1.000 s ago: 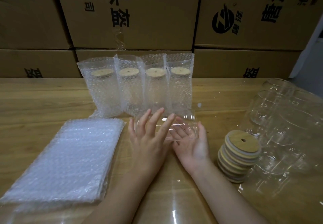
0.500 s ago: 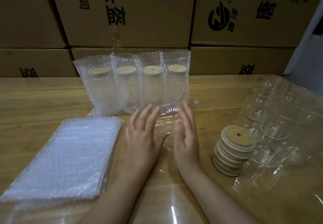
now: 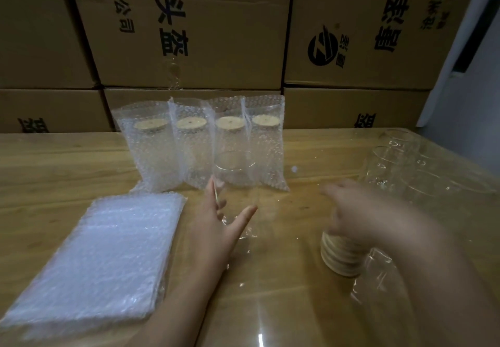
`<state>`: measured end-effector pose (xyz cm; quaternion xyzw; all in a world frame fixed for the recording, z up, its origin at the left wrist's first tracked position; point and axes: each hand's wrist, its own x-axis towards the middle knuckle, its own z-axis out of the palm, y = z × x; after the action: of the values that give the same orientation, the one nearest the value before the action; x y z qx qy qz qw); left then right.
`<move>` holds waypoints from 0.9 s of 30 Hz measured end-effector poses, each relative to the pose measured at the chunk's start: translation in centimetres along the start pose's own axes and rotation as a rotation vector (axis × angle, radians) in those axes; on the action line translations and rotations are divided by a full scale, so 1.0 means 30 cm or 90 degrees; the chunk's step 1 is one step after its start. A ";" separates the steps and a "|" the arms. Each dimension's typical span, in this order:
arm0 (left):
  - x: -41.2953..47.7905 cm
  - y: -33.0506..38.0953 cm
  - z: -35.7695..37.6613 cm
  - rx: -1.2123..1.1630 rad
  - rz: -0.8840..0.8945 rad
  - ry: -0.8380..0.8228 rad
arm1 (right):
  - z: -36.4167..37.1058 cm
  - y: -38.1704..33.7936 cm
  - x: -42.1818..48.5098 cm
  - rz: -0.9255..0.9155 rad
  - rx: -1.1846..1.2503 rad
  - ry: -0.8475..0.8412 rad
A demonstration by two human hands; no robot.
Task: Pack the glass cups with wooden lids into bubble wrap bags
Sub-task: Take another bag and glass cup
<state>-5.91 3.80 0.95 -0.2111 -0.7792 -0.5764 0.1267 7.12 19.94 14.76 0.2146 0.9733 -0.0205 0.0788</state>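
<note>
Four bagged cups stand lidded at the desk rear — a fifth glass cup upright at centre, lidless, gripped by left hand; right hand blurred on lid stack, grip not discernible — bare cups and flat bags left to pack

Two bare forearms and hands show, with nothing worn on them. The left forearm at 6 o'clock ends in the left hand, slim-fingered. The right forearm at 4 o'clock and the right hand are blurred.
</note>
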 end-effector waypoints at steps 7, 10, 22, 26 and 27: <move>0.001 0.003 0.002 -0.062 0.002 -0.113 | 0.016 0.048 0.009 0.013 -0.070 -0.059; 0.001 0.003 0.002 -0.056 0.006 -0.129 | 0.024 0.051 0.023 0.015 -0.075 -0.076; -0.002 0.001 0.006 -0.029 0.002 -0.140 | -0.013 -0.122 0.096 -0.355 0.529 0.435; -0.002 0.001 0.005 -0.030 0.000 -0.142 | 0.056 -0.240 0.172 -0.384 0.720 0.418; -0.001 0.000 0.005 -0.029 0.001 -0.141 | 0.085 -0.254 0.194 -0.369 0.769 0.384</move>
<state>-5.87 3.93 0.90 -0.2770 -0.7747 -0.5673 0.0352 -0.92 15.25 11.35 -0.0488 0.7896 -0.5130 -0.3331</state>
